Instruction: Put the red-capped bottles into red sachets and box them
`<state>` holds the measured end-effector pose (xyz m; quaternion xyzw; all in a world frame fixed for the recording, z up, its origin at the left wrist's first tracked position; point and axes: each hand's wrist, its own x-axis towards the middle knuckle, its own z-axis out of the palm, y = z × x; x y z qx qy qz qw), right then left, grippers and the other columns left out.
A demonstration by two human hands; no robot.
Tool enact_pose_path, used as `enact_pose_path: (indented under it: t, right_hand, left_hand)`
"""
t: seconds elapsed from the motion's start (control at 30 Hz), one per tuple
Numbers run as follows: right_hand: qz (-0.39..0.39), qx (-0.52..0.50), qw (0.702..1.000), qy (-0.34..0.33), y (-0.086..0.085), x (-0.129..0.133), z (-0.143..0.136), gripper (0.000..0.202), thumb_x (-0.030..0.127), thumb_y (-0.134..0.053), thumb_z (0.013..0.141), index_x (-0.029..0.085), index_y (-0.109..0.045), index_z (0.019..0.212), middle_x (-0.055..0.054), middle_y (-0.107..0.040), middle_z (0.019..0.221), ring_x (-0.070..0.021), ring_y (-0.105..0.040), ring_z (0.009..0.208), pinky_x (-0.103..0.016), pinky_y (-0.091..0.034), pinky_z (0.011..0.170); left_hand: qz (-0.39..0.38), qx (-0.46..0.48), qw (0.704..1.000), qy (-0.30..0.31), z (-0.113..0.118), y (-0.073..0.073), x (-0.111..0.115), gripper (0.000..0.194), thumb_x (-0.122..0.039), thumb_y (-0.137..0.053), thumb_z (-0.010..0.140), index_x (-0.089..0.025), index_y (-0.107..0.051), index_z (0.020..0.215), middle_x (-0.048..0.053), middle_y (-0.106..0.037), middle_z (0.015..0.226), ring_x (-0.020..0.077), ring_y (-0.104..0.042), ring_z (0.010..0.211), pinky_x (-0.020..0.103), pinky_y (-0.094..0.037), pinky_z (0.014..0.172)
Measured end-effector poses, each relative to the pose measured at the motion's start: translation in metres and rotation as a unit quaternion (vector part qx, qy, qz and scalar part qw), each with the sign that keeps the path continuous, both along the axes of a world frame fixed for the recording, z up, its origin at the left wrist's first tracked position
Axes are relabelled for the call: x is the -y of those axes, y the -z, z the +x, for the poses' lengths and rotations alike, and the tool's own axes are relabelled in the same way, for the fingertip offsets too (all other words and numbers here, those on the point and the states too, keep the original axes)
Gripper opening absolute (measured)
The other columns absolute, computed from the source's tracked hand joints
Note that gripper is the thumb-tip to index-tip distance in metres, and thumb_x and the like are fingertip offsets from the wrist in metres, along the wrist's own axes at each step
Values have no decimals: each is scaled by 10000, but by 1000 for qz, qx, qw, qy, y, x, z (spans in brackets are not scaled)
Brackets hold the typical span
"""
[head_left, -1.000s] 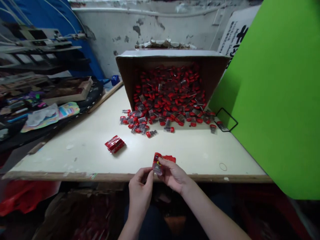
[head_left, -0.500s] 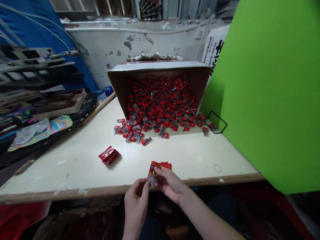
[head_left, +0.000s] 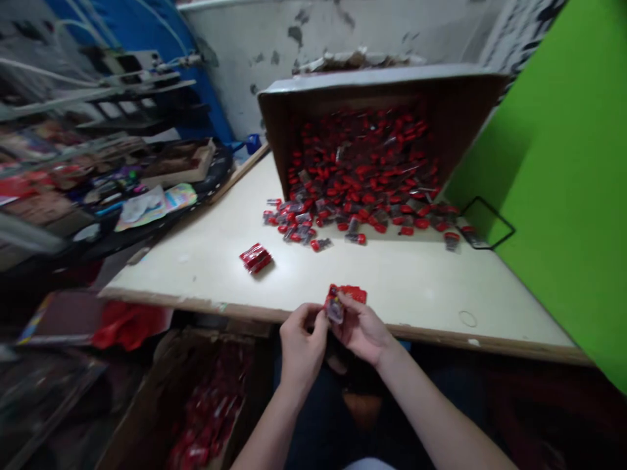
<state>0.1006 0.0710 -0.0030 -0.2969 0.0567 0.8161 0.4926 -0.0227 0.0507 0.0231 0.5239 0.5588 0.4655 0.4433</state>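
Both hands meet at the front edge of the table around a small red packet with a clear lower part. My right hand grips it with the thumb on its face. My left hand pinches its lower left edge between thumb and fingers. Just behind the packet are flat red wrappers; whether the right hand also holds them I cannot tell. Farther left on the table lies a small stack of red packets.
A cardboard box on its side spills many red-capped clear packets onto the table. A green panel and black wire frame stand right. Below left, another carton holds red packets. A rubber band lies right.
The camera has tipped down and turned left, bringing the lower carton into view. Both hands are still on the packet, with little change in grip.
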Motion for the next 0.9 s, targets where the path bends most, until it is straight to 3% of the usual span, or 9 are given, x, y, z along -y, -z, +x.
enact_pose_path:
  t: [0.13,0.33,0.67,0.9]
  right_hand:
    - [10,-57,998,7,-3,2,2,142,148,-638,792,163,-635,934,-13,-712,808,-85,-651,622,-151,-520,527]
    - [38,-98,994,-33,-8,8,7,237,221,-661,773,179,-630,1004,9,-685,790,-52,-604,593,-116,-495,522]
    - [93,22,994,54,-12,14,4,278,190,-676,767,268,-642,1032,28,-699,923,-88,-646,812,-172,-523,651]
    - [141,112,980,88,-21,19,-2,186,248,-720,745,235,-665,922,24,-688,855,-92,-616,711,-185,-508,619]
  left_hand:
    - [17,19,1000,-5,8,-11,3,140,-250,-539,805,-150,-637,800,40,-671,758,147,-620,703,240,-484,681]
    - [13,72,997,-5,12,-22,10,126,-238,-527,814,-156,-622,805,58,-676,809,163,-642,745,263,-506,714]
    - [38,53,998,7,14,-22,18,179,-230,-569,799,-174,-635,956,90,-668,972,202,-625,909,332,-480,862]
    - [-4,120,993,-7,16,-19,20,196,-265,-573,809,-162,-648,957,92,-685,960,196,-637,888,323,-489,837]
